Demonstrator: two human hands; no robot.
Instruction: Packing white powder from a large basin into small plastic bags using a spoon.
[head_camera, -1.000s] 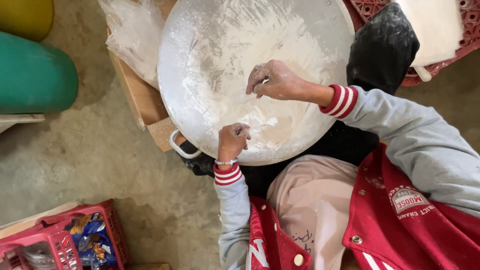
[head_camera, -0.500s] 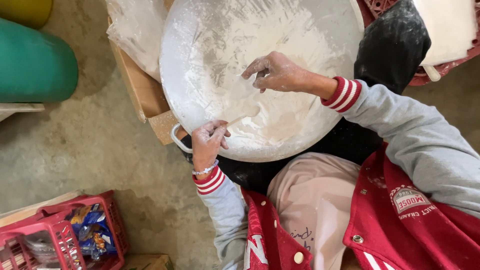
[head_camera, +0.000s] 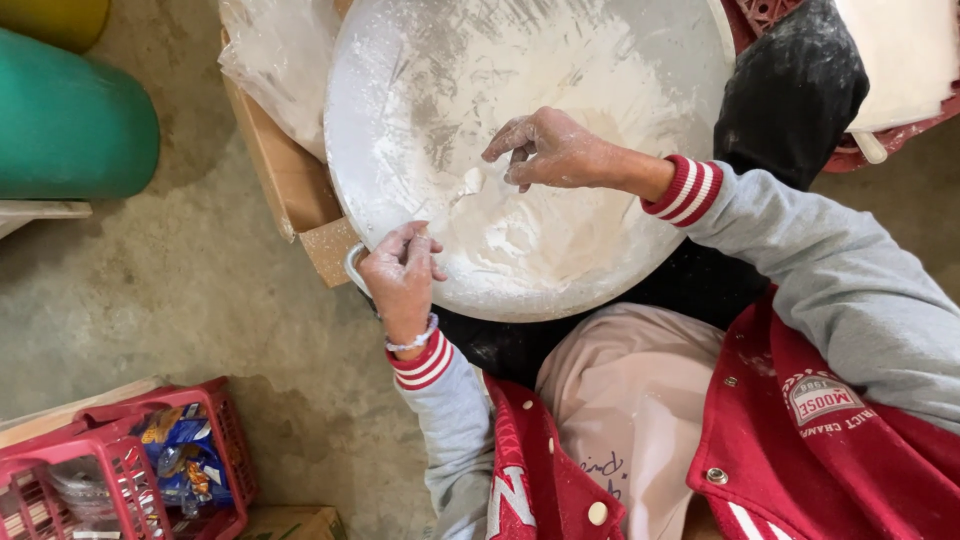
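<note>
A wide, round metal basin (head_camera: 400, 130) dusted with white flour (head_camera: 520, 230) sits in front of the seated person, its near rim over their lap and its left side resting on a cardboard box (head_camera: 285, 175). The left hand (head_camera: 400, 280) is at the basin's near-left rim, fingers (head_camera: 420, 240) curled and clenched around the edge just above a small metal handle (head_camera: 355, 270). The right hand (head_camera: 550, 150) hovers inside the basin over the heaped flour, its floured fingers (head_camera: 505, 150) bent and loosely gathered, pinching at the powder; whether anything solid is between them I cannot tell. Both sleeves are grey with red-and-white striped cuffs. A clear plastic bag (head_camera: 280, 60) lies on the box beside the basin. On the concrete floor (head_camera: 200, 300) stands a green barrel (head_camera: 70, 125) at the left, and a red plastic crate (head_camera: 110, 460) with packets sits at the lower left. A black floured bag (head_camera: 790, 90) lies right of the basin.
</note>
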